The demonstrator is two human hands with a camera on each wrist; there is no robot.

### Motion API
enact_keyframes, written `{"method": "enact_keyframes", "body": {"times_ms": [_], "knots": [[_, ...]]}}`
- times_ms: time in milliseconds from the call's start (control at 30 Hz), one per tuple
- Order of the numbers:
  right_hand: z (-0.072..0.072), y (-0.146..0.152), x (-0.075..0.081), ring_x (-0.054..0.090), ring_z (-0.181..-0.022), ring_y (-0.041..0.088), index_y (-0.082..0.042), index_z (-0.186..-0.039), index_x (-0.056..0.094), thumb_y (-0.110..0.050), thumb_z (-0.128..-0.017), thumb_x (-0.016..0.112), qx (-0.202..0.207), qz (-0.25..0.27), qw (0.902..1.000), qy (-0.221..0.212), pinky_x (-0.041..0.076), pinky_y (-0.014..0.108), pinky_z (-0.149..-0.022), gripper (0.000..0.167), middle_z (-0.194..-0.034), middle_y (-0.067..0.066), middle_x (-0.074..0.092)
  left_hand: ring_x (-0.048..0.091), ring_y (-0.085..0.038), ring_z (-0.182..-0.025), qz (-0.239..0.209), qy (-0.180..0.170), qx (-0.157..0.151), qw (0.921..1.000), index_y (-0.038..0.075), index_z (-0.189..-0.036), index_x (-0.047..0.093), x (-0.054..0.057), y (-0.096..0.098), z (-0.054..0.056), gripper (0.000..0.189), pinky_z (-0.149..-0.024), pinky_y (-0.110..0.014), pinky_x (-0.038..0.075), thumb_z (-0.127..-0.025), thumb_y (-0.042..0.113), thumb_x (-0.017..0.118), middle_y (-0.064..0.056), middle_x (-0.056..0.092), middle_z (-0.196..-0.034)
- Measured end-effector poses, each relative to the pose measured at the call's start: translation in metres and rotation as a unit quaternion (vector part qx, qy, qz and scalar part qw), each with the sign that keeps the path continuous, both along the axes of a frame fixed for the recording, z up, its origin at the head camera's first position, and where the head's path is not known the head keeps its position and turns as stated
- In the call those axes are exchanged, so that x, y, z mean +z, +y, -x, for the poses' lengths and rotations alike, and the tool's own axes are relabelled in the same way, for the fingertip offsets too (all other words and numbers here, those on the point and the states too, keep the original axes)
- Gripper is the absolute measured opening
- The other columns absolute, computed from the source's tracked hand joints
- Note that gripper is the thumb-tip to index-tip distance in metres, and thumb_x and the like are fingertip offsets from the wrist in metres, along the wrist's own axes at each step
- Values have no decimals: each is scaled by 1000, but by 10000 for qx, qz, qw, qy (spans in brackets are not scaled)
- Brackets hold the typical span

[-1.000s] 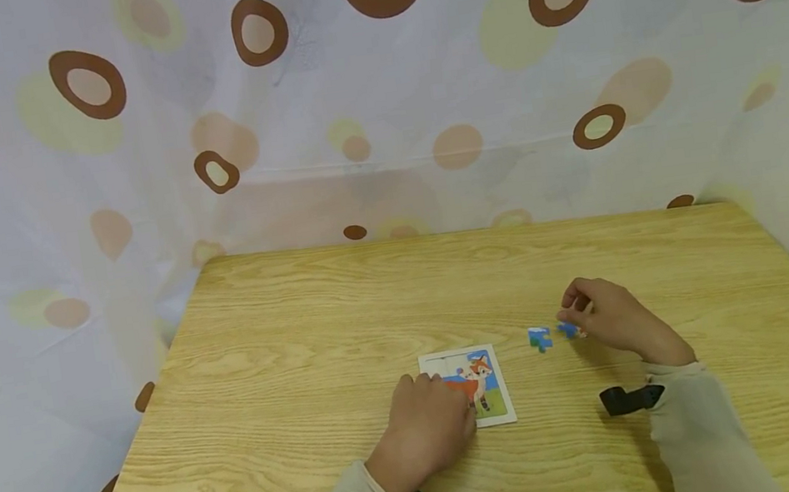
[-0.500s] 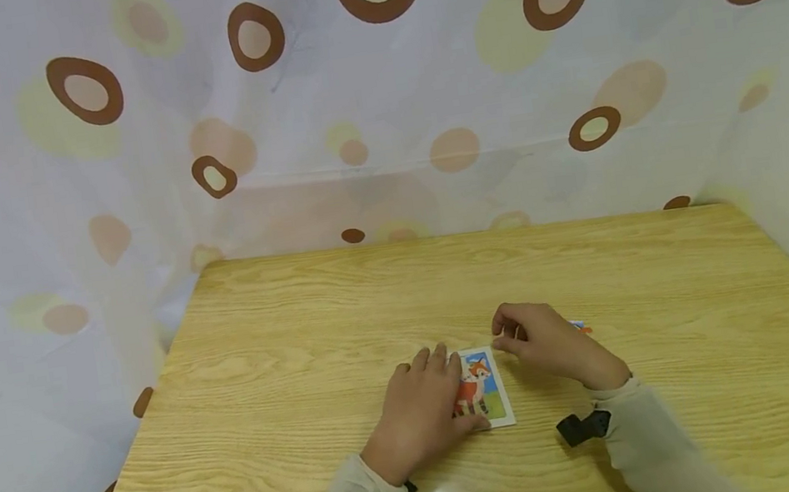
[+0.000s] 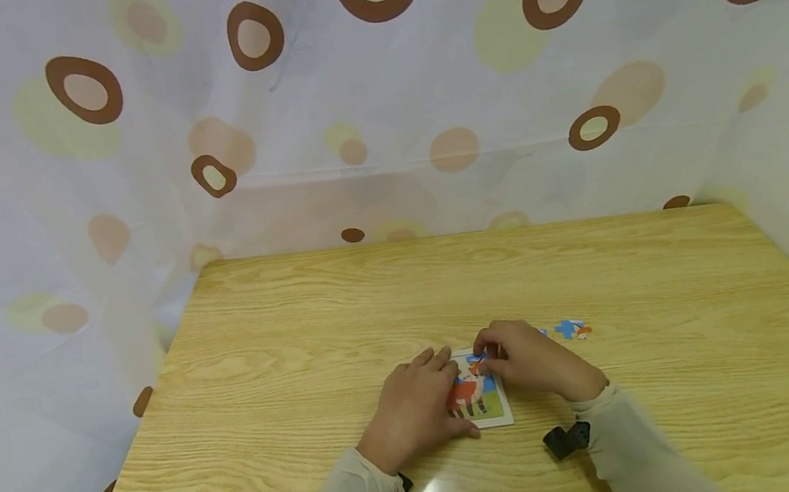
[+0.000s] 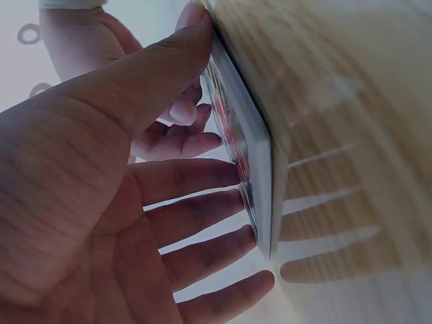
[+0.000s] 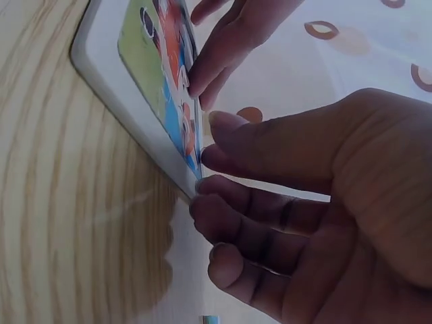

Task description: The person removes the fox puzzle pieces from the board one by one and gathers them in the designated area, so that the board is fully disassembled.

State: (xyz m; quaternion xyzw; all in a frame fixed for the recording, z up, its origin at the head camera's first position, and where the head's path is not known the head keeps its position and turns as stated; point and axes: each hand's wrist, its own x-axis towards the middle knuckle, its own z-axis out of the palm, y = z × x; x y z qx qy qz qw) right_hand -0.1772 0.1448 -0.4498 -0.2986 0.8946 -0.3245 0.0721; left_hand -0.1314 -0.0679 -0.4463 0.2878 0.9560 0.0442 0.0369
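A small square jigsaw puzzle in a white frame, showing an orange animal, lies on the table. My left hand rests over its left part, fingers spread; in the left wrist view several fingertips meet the face of the puzzle and the thumb lies at its near edge. At the far right corner, the bent thumb and fingers of my right hand touch the picture by the animal's head. The right wrist view has these fingertips right at the corner of the frame; I cannot tell whether they pinch a piece.
A loose blue and orange puzzle piece lies to the right of the puzzle. Beside it, another blue piece is mostly hidden behind my right hand. The wooden table ends at a patterned curtain at the back and sides.
My right hand has moved left from the loose pieces to the puzzle's far right corner. The left hand's fingers, curled over the puzzle's left side before, have spread across it.
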Motion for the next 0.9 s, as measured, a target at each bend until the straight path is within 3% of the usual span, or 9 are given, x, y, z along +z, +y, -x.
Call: {"method": "enact_keyframes", "body": {"times_ms": [333, 667, 900], "knots": [[-8, -6, 0, 48, -76, 14, -3, -104, 61, 2, -96, 68, -206, -191, 9995, -147, 43, 31, -67, 11, -89, 3, 54, 49, -27, -142, 120, -59, 6, 9999, 12, -144, 61, 1, 0, -1, 90, -106, -40, 49, -77, 69, 80, -7, 50, -156], [-9, -6, -2, 47, -75, 14, -5, -104, 59, 1, -95, 68, -304, -398, 9987, 14, 44, 29, -67, 15, -95, 3, 47, 48, -25, -142, 190, -70, 33, 9998, 12, -143, 62, 5, 1, -4, 89, -105, -39, 50, -76, 68, 81, -7, 50, -156], [-9, -6, -1, 45, -74, 14, -5, -104, 54, 5, -94, 67, -182, -44, 9997, -123, 41, 29, -64, 19, -91, 4, 47, 47, -25, -143, 243, -116, 42, 9996, 13, -144, 62, 6, 1, -5, 88, -105, -40, 50, -77, 68, 80, -7, 49, -157]]}}
